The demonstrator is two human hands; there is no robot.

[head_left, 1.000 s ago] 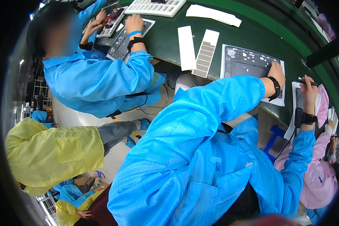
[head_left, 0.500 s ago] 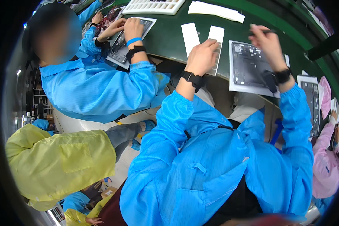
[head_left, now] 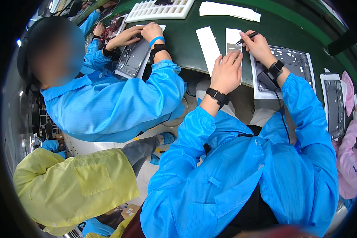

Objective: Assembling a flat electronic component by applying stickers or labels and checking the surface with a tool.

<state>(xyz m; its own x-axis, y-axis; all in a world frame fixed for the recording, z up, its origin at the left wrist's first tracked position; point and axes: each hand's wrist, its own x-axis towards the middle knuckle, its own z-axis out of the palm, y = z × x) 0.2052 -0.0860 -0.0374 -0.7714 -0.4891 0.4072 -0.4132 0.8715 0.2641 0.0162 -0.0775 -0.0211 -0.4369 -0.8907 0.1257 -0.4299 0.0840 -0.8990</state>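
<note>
My left hand [head_left: 227, 72] lies with its fingers stretched out on the lower part of a narrow white strip sheet [head_left: 233, 36], which has grey bands across it. In my right hand [head_left: 259, 49] are slim black tweezers [head_left: 248, 37], their pointed tip at the strip sheet just above my left fingertips. Beside it, under my right wrist, a dark grey casing panel [head_left: 295, 59] with small white patches rests on a white sheet [head_left: 261, 95]. My right forearm hides part of the panel. Another white strip [head_left: 208, 45] lies left of my left hand.
White strips [head_left: 230, 12] are stacked farther back on the green table [head_left: 178, 43], near a white slotted tray [head_left: 158, 11]. At left a co-worker in blue [head_left: 111, 99] handles another panel [head_left: 133, 59]. A third panel [head_left: 334, 103] lies at right. A black cable [head_left: 283, 115] hangs from my right wrist.
My right hand has moved left from over the casing panel to the strip sheet, bringing the tweezers' tip to it. My left hand has shifted slightly toward me and right, its fingers straighter.
</note>
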